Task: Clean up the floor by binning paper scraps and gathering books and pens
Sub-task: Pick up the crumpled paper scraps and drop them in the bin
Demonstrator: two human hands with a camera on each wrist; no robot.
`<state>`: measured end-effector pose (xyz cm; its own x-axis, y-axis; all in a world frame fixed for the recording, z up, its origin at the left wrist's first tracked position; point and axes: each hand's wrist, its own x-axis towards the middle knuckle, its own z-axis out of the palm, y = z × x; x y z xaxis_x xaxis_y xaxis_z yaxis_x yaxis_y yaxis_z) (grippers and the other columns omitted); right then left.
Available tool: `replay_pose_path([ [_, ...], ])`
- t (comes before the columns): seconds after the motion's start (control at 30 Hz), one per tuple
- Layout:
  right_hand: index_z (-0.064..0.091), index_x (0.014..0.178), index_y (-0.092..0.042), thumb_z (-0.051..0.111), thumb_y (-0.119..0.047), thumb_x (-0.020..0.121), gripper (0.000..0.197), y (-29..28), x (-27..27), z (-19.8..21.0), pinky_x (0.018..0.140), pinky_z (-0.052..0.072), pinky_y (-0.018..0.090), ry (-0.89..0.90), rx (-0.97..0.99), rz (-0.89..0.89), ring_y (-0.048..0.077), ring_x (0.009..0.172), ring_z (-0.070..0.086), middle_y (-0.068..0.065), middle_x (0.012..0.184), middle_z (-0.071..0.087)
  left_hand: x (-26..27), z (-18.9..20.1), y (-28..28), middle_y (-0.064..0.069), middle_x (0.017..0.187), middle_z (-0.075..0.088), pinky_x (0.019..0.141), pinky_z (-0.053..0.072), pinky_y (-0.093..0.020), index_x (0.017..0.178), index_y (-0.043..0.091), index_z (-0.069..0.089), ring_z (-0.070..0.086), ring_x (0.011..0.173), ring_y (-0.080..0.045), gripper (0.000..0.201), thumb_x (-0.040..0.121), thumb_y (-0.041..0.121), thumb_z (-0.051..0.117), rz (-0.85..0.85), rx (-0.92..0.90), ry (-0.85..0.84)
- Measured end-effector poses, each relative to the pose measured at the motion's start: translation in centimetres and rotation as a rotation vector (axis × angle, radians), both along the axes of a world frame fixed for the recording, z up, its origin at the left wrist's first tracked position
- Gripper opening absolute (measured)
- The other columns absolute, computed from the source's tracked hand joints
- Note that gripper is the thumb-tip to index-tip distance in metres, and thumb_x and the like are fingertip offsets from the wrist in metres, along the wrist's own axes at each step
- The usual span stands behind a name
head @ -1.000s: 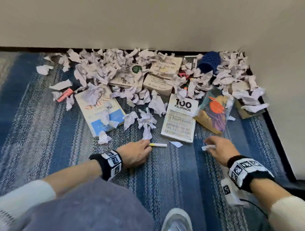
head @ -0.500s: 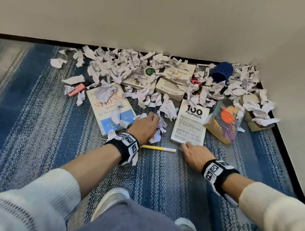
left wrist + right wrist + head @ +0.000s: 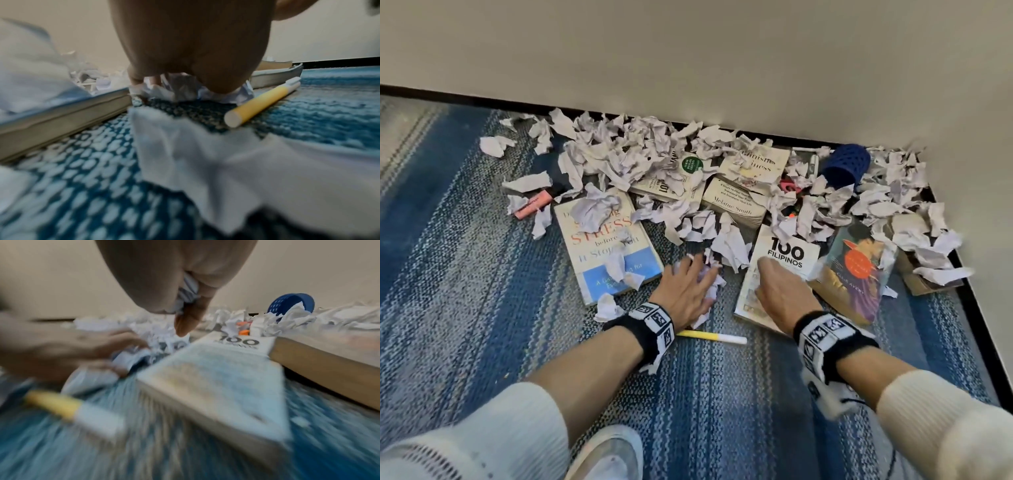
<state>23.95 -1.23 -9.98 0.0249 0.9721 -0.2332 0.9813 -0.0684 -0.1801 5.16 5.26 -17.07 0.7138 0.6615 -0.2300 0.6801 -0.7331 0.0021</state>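
Note:
Crumpled white paper scraps (image 3: 654,161) litter the blue carpet along the wall, over and between several books. My left hand (image 3: 697,275) lies with fingers spread on a small heap of scraps (image 3: 710,287) between the "Stress" book (image 3: 613,246) and the "100 Filipinos" book (image 3: 787,253). My right hand (image 3: 774,284) hovers over the "100 Filipinos" book; the right wrist view shows crumpled scraps (image 3: 188,293) clutched in its palm and one finger pointing down. A yellow-and-white pen (image 3: 710,337) lies just behind my left wrist.
A dark blue mesh bin (image 3: 844,166) lies tipped in the corner. A pink highlighter (image 3: 532,204) is at far left, a colourful paperback (image 3: 856,274) right of my right hand. More books (image 3: 736,202) sit under scraps. My shoe (image 3: 609,452) is near. Walls close off the back and right.
My left hand left the pen and moved forward onto the scrap heap, its fingers now spread. My right hand swept left, then forward over the "100 Filipinos" book.

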Motion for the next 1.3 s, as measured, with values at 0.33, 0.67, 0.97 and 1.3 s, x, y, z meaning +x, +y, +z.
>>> replay_pose_path([
  [0.33, 0.025, 0.142, -0.008, 0.055, -0.065, 0.082, 0.088, 8.8, -2.5, -4.4, 0.096, 0.045, 0.044, -0.167, -0.036, -0.095, 0.035, 0.12, 0.043, 0.019, 0.133, 0.039, -2.2, 2.8, 2.8, -0.011, 0.095, 0.056, 0.063, 0.042, -0.043, 0.108, 0.011, 0.042, 0.058, 0.08, -0.035, 0.022, 0.1, 0.031, 0.039, 0.124, -0.236, -0.273],
  [0.67, 0.058, 0.11, 0.008, 0.061, -0.045, 0.087, 0.058, 9.6, -2.3, -6.4, 0.084, 0.04, 0.048, -0.271, 0.016, 0.108, 0.04, 0.094, 0.051, 0.031, 0.109, 0.055, -9.0, 4.8, 4.7, -0.003, 0.09, 0.048, 0.055, 0.033, -0.031, 0.097, 0.014, 0.046, 0.05, 0.065, -0.024, 0.048, 0.091, 0.061, 0.044, 0.839, 0.087, -0.36],
  [0.97, 0.046, 0.109, -0.001, 0.041, 0.009, 0.084, 0.027, 7.6, -5.2, -6.4, 0.064, 0.049, 0.047, 0.029, 0.068, 0.041, 0.041, 0.074, 0.057, 0.023, 0.111, 0.045, -8.9, 0.9, 2.9, -0.01, 0.112, 0.046, 0.056, 0.037, -0.035, 0.121, 0.012, 0.04, 0.061, 0.085, -0.032, 0.051, 0.097, 0.057, 0.035, 0.561, -0.043, -0.097],
  [1.3, 0.042, 0.119, -0.009, 0.044, -0.046, 0.096, 0.043, 7.0, -6.7, -6.3, 0.068, 0.051, 0.041, -0.023, -0.037, 0.214, 0.033, 0.086, 0.06, 0.015, 0.116, 0.045, -12.2, 0.9, 2.0, -0.019, 0.118, 0.059, 0.08, 0.048, -0.047, 0.134, 0.011, 0.035, 0.059, 0.098, -0.041, 0.04, 0.098, 0.028, 0.046, 0.563, -0.237, -0.34],
])
